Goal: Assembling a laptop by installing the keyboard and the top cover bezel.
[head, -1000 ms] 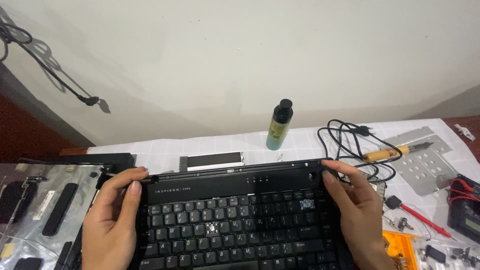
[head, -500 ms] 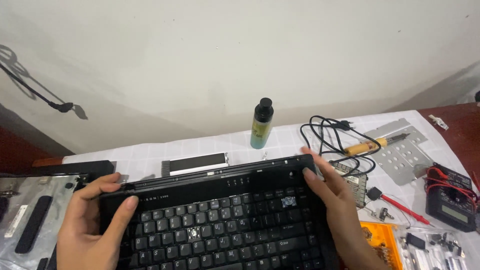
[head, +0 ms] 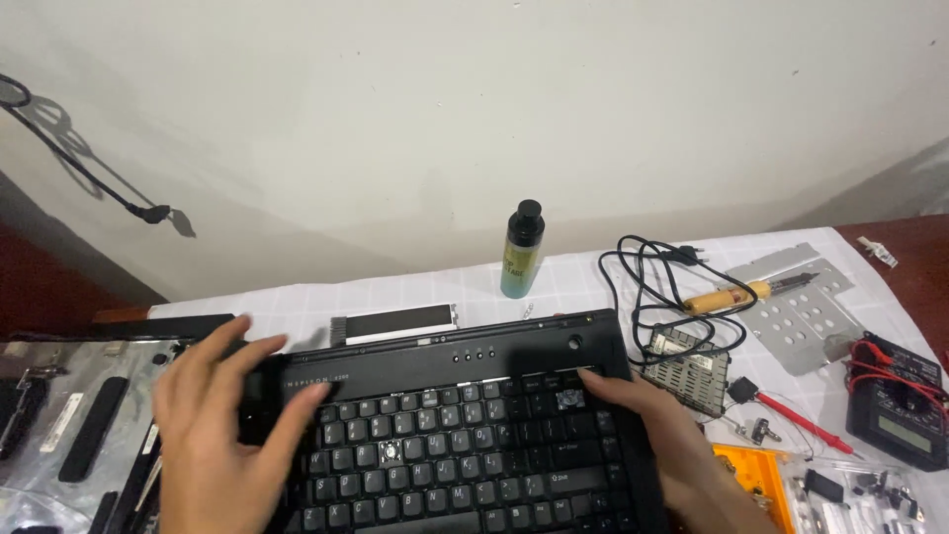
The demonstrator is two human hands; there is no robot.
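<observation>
Black laptop base (head: 445,425) with its keyboard lies flat at the tabletop's (head: 415,292) near edge. Left hand (head: 222,425) hovers over the upper-left corner, fingers spread, grasping nothing; right hand (head: 657,445) rests flat on the right keys, released. Risk, as I judge it: uneven pressing could pop a keycap or shove the base into the soldering iron (head: 736,294) cable. White cloth covering; plain pale wall behind.

We've got our left hand (head: 222,425) lifted, fingers spread and blurry, while our right hand (head: 660,437) lies flat, palm down.
</observation>
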